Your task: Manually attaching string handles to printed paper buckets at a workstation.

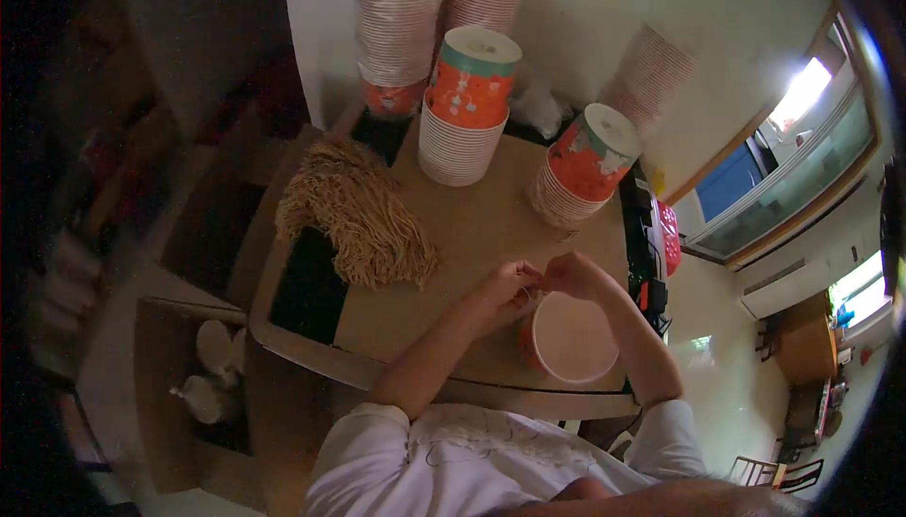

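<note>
My left hand (511,283) and my right hand (574,277) meet with fingers pinched together just beyond the far rim of a round paper bucket (578,342). The bucket has a white inside and an orange outer wall, and it stands near the table's front edge. A thin pale strand seems to show between my fingers, but it is too small to name. To the left of my hands lies a heap of tan cords (359,215), bundled and loose at the ends.
Cardboard covers much of the table (472,243). Two bucket stacks, each topped by an upturned orange-and-green bucket (472,83), (595,154) stand farther back. Wrapped white stacks (401,22) lean by the wall. An open carton (151,404) with pale round things sits lower left.
</note>
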Demonstrator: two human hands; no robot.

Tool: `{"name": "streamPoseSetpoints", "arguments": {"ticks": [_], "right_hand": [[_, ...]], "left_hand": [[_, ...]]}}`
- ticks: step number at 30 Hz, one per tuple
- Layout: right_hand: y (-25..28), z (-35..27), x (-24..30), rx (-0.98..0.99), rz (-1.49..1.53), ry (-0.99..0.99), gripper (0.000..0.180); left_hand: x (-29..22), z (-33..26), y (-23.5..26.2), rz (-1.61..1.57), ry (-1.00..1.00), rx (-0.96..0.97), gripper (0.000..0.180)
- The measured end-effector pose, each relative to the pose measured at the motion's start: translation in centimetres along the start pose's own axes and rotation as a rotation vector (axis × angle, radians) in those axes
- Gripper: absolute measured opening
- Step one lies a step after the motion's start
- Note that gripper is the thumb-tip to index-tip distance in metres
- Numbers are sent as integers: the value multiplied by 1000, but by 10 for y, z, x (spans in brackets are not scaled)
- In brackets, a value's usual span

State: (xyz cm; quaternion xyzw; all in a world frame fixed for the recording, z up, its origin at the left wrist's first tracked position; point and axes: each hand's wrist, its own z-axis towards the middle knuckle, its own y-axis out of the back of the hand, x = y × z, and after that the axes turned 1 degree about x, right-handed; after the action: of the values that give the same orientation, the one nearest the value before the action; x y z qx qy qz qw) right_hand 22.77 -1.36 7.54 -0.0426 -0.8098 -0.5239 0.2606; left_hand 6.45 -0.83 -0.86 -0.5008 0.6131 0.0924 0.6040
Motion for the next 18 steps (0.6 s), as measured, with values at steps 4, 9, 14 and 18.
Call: {"name": "streamPoseSetpoints", "arguments": {"ticks": [4,9,14,18], "right_hand": [[-2,-4,0,-51,125,-51,19],[-4,-7,-2,-108,330,48,10],[-4,-11,3,-166,449,-9,7],[-9,-11,-8,-168,453,-41,7]], "left_hand": [[-6,-5,-5,-139,19,-48,12],[-8,-9,-15,-270,44,-42,13],[-16,-25,-13,-178,80,85,14],[-14,-23,-21,-95,58,28,17]]}}
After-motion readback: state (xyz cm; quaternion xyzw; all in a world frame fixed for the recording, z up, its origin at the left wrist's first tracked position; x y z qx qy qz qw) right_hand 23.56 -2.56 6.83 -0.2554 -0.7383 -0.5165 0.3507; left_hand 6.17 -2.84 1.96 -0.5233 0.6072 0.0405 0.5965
